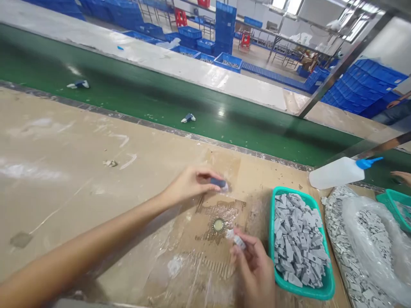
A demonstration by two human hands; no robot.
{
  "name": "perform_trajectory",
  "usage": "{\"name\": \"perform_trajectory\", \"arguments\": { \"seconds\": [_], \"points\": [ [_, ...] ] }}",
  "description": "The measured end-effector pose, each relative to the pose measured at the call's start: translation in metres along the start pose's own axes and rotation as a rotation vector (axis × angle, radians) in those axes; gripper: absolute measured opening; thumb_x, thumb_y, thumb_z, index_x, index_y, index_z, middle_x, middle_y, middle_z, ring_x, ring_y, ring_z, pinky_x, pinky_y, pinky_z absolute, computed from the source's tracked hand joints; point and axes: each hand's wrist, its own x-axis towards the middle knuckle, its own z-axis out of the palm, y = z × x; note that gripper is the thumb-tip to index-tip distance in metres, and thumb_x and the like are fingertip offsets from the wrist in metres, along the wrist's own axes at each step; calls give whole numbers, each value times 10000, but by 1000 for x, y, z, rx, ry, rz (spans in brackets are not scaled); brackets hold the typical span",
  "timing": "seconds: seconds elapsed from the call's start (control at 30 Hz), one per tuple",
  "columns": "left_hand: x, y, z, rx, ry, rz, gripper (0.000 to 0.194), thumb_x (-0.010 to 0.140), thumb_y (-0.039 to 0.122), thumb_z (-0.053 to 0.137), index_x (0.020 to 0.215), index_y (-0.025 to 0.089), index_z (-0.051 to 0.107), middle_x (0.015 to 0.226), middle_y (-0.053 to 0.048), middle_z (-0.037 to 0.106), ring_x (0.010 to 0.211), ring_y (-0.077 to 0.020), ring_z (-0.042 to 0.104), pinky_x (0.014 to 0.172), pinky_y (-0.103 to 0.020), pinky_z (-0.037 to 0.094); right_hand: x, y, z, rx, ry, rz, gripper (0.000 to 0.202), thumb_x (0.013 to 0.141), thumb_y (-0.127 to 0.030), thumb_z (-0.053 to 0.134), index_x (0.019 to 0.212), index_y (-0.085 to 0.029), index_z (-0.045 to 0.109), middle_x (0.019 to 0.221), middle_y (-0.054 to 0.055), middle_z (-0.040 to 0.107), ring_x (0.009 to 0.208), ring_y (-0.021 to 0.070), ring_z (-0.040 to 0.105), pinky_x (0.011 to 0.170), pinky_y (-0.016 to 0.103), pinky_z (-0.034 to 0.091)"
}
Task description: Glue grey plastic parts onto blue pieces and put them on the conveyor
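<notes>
My left hand (195, 184) pinches a small dark blue part (218, 182) with a pale end, just above the cardboard-covered table. Lower and to the right, my right hand (252, 261) grips a small light grey plastic piece (239, 242) between thumb and fingers; a whitish bit shows at its tip. Between the two hands a small round disc (218, 225) with a dark rim lies on a torn, stained patch of cardboard (221, 256). Beside my right hand stands a teal basket (272, 231) filled with small grey plastic pieces (298, 239).
A white squeeze bottle (337, 173) with a blue nozzle lies tilted by a plastic bag (362, 256) of grey pieces. Beyond the table runs a green conveyor belt (138, 102) carrying blue-and-white parts (189, 118). Another person's hand (401, 175) shows at the right edge.
</notes>
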Motion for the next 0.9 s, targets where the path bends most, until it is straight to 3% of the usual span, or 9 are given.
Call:
{"name": "perform_trajectory", "arguments": {
  "seconds": [0.1,0.23,0.3,0.37,0.47,0.63,0.77,0.9],
  "points": [
    [-41,3,-3,-165,-108,-152,182,727,247,809,902,197,805,995,-83,763,982,-213,710,926,-344,551,17,-3,-6,-121,-80,-65,227,962,-269,584,1113,-223,746,1029,89,746,939,186,727,791,254,607],
    [-63,-3,-3,-536,-75,-313,448,696,134,816,1128,199,719,906,-34,752,961,-212,746,873,-321,569,24,-1,4,-263,-53,-102,279,948,-258,632,1216,-215,696,981,56,757,852,149,729,762,235,603],
    [-65,-7,-3,-670,-43,-306,479,649,68,824,1091,191,687,829,-2,735,929,-215,756,838,-305,579,24,1,10,-312,-54,-158,211,933,-241,663,1132,-192,714,961,56,767,828,153,733,761,252,611],
    [-64,-10,-3,-748,-37,-321,389,620,21,815,958,167,689,797,6,742,819,-169,754,790,-263,579,24,3,13,-351,-64,-265,138,926,-184,668,1050,-189,727,941,57,772,823,159,732,769,277,613],
    [-63,-13,-3,-840,-31,-379,261,622,-6,782,824,149,723,767,15,757,704,-92,708,774,-209,563,24,3,16,-394,-46,-399,201,903,-91,674,1062,-202,726,946,60,774,829,169,727,761,309,608],
    [-63,-17,-3,-953,-68,-408,244,609,30,830,809,162,781,772,8,770,724,-115,707,784,-236,573,26,0,19,-466,-30,-491,308,852,-22,709,1090,-217,730,942,60,776,776,175,716,685,320,590],
    [-64,-22,-3,-962,-107,-378,212,639,94,860,829,163,797,823,-14,784,756,-129,719,782,-244,581,29,-3,24,-499,-8,-554,283,815,-18,753,1032,-199,745,886,47,776,714,159,707,602,280,562],
    [-65,-23,-4,-943,-146,-354,171,702,132,835,865,169,800,855,-12,786,821,-148,738,810,-251,581,28,-2,26,-530,-11,-516,242,831,-50,751,1018,-203,751,870,43,770,694,153,700,559,259,545]
  ]
}}
